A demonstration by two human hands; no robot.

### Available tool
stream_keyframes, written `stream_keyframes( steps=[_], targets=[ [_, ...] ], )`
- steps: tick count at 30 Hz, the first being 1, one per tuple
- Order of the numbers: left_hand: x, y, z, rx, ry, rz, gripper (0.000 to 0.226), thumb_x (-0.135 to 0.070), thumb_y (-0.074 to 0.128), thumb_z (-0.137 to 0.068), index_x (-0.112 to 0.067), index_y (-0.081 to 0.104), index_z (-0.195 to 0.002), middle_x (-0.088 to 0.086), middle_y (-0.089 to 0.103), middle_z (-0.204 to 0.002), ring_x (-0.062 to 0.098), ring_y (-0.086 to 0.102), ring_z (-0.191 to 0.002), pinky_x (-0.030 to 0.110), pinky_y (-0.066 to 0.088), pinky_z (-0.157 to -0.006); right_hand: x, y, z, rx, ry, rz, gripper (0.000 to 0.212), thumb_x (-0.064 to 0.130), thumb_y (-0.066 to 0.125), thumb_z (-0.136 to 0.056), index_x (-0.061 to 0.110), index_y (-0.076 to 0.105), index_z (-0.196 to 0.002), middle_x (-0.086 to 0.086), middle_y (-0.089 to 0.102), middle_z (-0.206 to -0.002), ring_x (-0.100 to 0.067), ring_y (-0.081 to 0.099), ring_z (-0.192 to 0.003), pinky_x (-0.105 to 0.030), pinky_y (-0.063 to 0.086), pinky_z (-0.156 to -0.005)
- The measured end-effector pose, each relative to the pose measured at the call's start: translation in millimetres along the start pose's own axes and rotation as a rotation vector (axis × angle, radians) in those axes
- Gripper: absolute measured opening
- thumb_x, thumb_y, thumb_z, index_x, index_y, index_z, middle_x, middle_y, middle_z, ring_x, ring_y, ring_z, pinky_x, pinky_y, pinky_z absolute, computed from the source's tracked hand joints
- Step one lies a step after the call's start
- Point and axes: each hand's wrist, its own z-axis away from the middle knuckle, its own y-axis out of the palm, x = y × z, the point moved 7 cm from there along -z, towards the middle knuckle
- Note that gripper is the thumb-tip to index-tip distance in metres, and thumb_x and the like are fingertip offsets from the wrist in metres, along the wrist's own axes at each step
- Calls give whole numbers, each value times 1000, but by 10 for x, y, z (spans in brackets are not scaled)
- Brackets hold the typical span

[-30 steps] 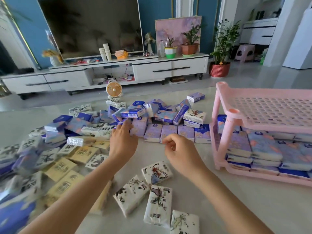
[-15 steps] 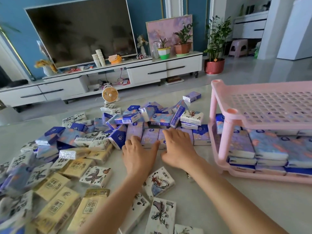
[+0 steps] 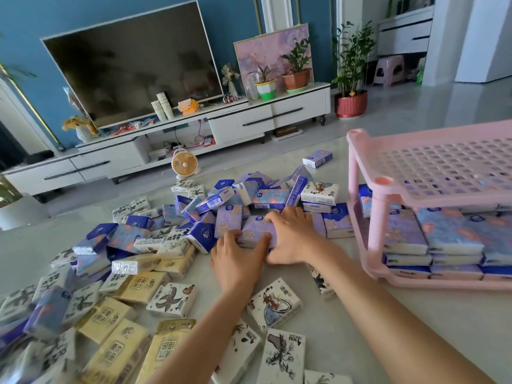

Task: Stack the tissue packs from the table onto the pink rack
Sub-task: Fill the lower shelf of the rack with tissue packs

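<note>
In the middle of the frame both hands close on one purple pack (image 3: 253, 231) at the near edge of the heap. The left hand (image 3: 238, 259) pinches its near left corner between thumb and fingers. The right hand (image 3: 293, 239) lies over its right end, fingers bent over the far edge. Loose tissue packs (image 3: 133, 289) cover the table (image 3: 415, 328) from lower left to centre. The pink rack (image 3: 376, 231) stands at the right, its lower shelf filled with stacked packs.

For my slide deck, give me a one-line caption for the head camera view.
Left hand and right hand grip a lilac tissue pack on the table, pink rack alongside.
</note>
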Motion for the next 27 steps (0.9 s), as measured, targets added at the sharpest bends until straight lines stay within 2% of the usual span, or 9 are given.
stream_keyframes(
  steps=[5,7,9,13,16,18,21,24,27],
  targets=[
    [16,10,-105,67,-180,38,67,-62,63,-64,-12,54,-108,8,59,-112,29,52,-107,41,42,-95,162,-158,217,-124,-122,-44,65,23,69,-70,12,36,-125,-9,24,-122,-29,44,-108,-32,44,-80],
    [-43,30,-116,101,-177,-41,71,-57,63,-66,-7,49,-114,12,56,-119,31,49,-112,40,42,-96,213,-251,345,-233,-179,-60,55,17,66,-72,9,40,-119,-8,25,-119,-29,49,-99,-32,45,-72],
    [-111,26,-78,112,-141,-116,63,-45,63,-76,-4,44,-120,14,50,-127,31,43,-119,40,40,-96,222,-320,495,-322,-208,-121,46,15,64,-75,9,44,-116,-7,26,-120,-28,52,-93,-33,46,-73],
    [-175,-76,27,86,-86,-123,61,-44,63,-77,-4,48,-120,13,49,-127,31,45,-117,41,42,-94,111,-343,790,-359,-180,-435,51,11,71,-74,9,47,-119,-1,29,-120,-13,46,-106,-7,35,-83],
    [-233,-315,241,27,-47,-62,63,-51,65,-74,-10,53,-120,9,50,-120,27,47,-113,38,44,-91,-16,-336,1097,-320,-128,-559,62,6,76,-68,12,46,-122,2,31,-119,3,39,-96,6,27,-81],
    [-316,-574,502,-35,29,17,55,-42,67,-74,-13,54,-119,6,51,-116,24,47,-109,34,42,-86,-96,-373,1381,-326,-119,-554,59,4,74,-71,15,47,-122,4,33,-116,8,37,-97,4,27,-85],
    [-373,-982,994,-134,128,187,44,-38,69,-71,-22,57,-111,-1,52,-109,20,48,-101,30,37,-77,-224,-525,1729,-385,-150,-581,47,-3,71,-73,27,56,-106,4,45,-110,1,50,-99,-9,39,-90],
    [-643,-1189,1599,-179,393,343,40,-48,64,-61,-31,59,-97,-13,50,-94,14,52,-85,21,41,-75,-562,-765,2098,-521,-64,-630,28,8,76,-71,25,64,-90,5,59,-91,-5,59,-78,-12,45,-70],
    [-949,-1054,2101,-155,619,399,40,-45,63,-56,-30,61,-93,-8,50,-90,7,51,-79,4,38,-75,-1021,-951,2505,-755,128,-637,16,20,78,-71,17,62,-72,5,61,-62,-1,52,-54,-9,38,-54]
  ],
)
